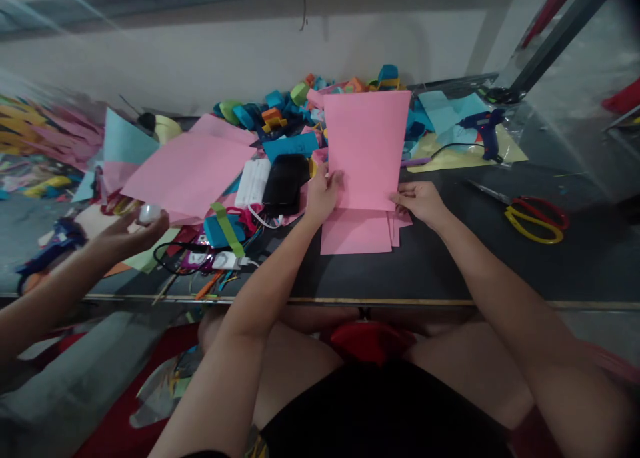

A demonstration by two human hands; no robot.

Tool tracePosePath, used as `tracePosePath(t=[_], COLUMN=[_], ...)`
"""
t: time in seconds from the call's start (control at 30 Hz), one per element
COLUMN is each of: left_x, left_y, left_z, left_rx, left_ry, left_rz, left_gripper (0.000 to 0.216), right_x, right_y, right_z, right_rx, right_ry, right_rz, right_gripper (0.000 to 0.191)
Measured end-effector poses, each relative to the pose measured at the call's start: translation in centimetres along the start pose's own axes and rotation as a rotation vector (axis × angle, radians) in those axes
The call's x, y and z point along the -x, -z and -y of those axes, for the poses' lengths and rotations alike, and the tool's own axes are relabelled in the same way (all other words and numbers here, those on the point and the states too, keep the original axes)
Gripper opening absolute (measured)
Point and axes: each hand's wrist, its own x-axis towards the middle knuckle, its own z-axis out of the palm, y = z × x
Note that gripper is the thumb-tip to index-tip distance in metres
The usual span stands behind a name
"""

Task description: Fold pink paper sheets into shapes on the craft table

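Note:
A pink paper sheet [367, 148] stands folded up from the dark table [450, 265], its lower flap [356, 231] lying flat. My left hand [323, 193] pinches the sheet's left edge near the fold. At the lower right corner of the upright part, my right hand [423, 200] grips it. A few more pink sheets lie under the flap.
Another person's hand [127, 231] at left holds a small white object [149, 213]. A large pink sheet [187, 171], a black pouch [286, 183], a white box [253, 182], cables and paper scraps crowd the left. A blue glue gun [483, 128] and red-yellow scissors [535, 217] lie right.

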Motion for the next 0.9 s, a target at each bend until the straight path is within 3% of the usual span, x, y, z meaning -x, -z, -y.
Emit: tracePosePath(t=[0.13, 0.37, 0.47, 0.6, 0.67, 0.73, 0.8, 0.9], left_x=[-0.1, -0.4, -0.5, 0.0, 0.4, 0.9, 1.0, 0.2], left_y=[0.3, 0.0, -0.2, 1.4, 3.8, 7.6, 12.5, 20.9], left_z=[0.0, 0.4, 0.4, -1.6, -4.1, -7.2, -9.7, -10.3], left_rx=[-0.07, -0.066, -0.055, -0.209, -0.378, -0.543, -0.701, -0.988], left_ry=[0.011, 0.016, 0.026, 0.012, 0.008, 0.035, 0.074, 0.3], left_rz=[-0.008, 0.089, 0.179, 0.182, 0.111, 0.067, -0.037, -0.22], left_gripper=[0.021, 0.02, 0.022, 0.027, 0.032, 0.031, 0.032, 0.035], right_x=[-0.3, 0.2, 0.0, -0.7, -1.0, -1.1, -1.2, -1.1], right_y=[0.1, 0.8, 1.0, 1.5, 1.7, 1.7, 1.6, 1.4], right_z=[-0.3, -0.2, -0.3, -1.0, -1.3, -1.5, -1.5, -1.2], right_rx=[0.053, 0.768, 0.986, 1.024, 0.965, 0.909, 0.886, 0.892], right_ry=[0.129, 0.73, 0.901, 0.881, 0.852, 0.787, 0.707, 0.628], right_rz=[-0.166, -0.276, -0.246, -0.03, 0.109, 0.216, 0.279, 0.332], right_gripper=[0.044, 0.051, 0.037, 0.036, 0.034, 0.029, 0.026, 0.053])
